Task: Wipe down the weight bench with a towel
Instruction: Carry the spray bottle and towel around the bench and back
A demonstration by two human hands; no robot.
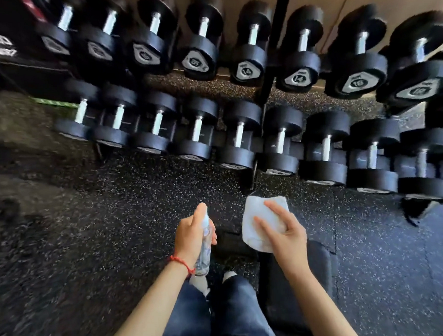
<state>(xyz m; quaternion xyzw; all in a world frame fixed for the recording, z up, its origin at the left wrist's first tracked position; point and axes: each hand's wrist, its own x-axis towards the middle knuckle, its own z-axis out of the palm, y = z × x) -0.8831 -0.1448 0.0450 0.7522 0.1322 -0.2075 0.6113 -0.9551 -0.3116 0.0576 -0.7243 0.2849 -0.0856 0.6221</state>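
Towel (263, 221) is in my right hand (282, 231): it is white and folded, and it lies across my palm side with my thumb and long fingers spread over its top surface and gripping it. I hold it in the air over the speckled rubber floor (115, 212), just in front of my body. My left hand (193, 236) is near it, a little to the left and apart from it, and it does not touch the towel. The left hand is closed around a small clear spray bottle (205, 245), which stands almost upright, with my forefinger on the top of it. How much liquid is inside the bottle I cannot tell, because the picture is blurred. A red string bracelet (180, 262) goes around my left wrist.

Under my right forearm there is a dark padded thing (320, 260), low and near my legs; it may be the weight bench, but I cannot say it surely. The towel is above its far end and does not rest on it. Below I see my dark trousers (223, 316) and the white tips of my shoes (228, 275).

Farther away stands a rack with two rows of black dumbbells (239, 136) with silver handles.
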